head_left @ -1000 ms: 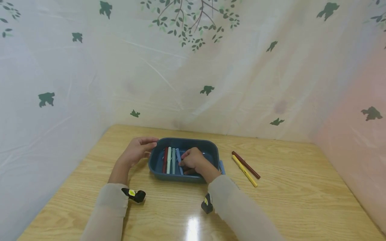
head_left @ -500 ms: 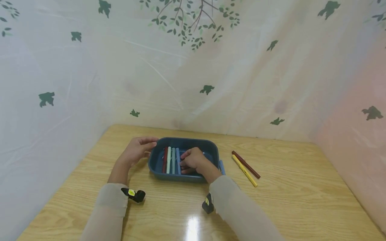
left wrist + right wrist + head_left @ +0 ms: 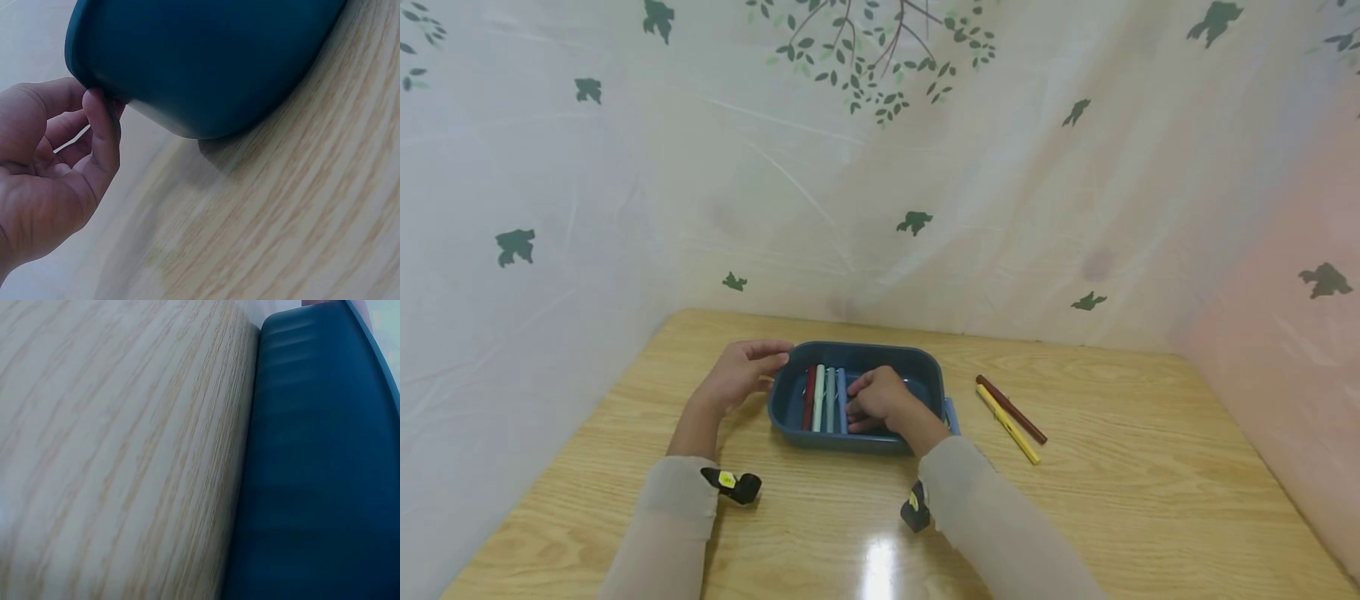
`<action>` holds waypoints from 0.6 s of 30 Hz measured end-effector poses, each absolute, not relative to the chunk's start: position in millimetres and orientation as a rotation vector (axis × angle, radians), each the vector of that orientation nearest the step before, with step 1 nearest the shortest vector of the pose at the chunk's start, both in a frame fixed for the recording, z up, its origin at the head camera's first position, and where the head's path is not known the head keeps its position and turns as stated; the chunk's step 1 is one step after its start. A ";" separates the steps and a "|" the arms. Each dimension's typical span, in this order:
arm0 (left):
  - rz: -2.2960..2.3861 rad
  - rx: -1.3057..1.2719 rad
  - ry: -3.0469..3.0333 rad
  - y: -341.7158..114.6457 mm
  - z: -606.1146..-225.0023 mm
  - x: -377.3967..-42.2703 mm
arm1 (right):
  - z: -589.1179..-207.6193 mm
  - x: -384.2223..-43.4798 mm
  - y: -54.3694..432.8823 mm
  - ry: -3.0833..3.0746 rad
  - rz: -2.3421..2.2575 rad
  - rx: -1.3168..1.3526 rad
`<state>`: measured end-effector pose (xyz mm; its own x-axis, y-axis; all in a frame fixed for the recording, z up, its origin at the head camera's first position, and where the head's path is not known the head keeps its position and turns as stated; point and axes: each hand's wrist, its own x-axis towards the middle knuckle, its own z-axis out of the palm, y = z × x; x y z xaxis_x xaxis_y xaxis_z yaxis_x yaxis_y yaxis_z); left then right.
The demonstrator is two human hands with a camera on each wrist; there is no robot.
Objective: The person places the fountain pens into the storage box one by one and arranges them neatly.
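Observation:
A dark blue lunch-box-like box (image 3: 850, 442) stands on the table. Inside it, side by side on the left, lie a dark red pen (image 3: 809, 398), a pale mint pen (image 3: 819, 398), a grey-green pen (image 3: 831, 400) and a light blue pen (image 3: 842, 402). My right hand (image 3: 880, 398) reaches into the box, its bent fingers against the right side of the light blue pen; the right wrist view shows only the box's outer wall. My left hand (image 3: 739, 379) holds the box's left corner, thumb and fingers at the rim in the left wrist view (image 3: 56, 144).
To the right of the box, a yellow pen (image 3: 1009, 425) and a brown-red pen (image 3: 1013, 410) lie crossed on the wooden table (image 3: 1150, 467). A light blue clip (image 3: 952, 416) sticks out from the box's right side. A patterned cloth (image 3: 820, 208) hangs behind.
The light blue pen, slanted before, now lies straight beside the grey-green one. My right fingers have shifted slightly along with it. The left hand keeps its place on the box.

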<state>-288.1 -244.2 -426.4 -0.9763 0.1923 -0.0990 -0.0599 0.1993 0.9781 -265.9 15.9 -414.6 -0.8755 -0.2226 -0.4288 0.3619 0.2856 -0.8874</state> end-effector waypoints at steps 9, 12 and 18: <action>1.868 0.131 2.268 -242.9 -424.5 -285.8 | -413.2 -267.1 24.2 2.071 -1.612 0.076; 1.868 0.124 2.271 -242.6 -423.9 -285.6 | -410.8 -267.6 27.8 2.077 -1.600 0.048; 1.862 0.124 2.274 -242.1 -422.8 -285.3 | -401.0 -267.7 35.0 2.098 -1.581 0.000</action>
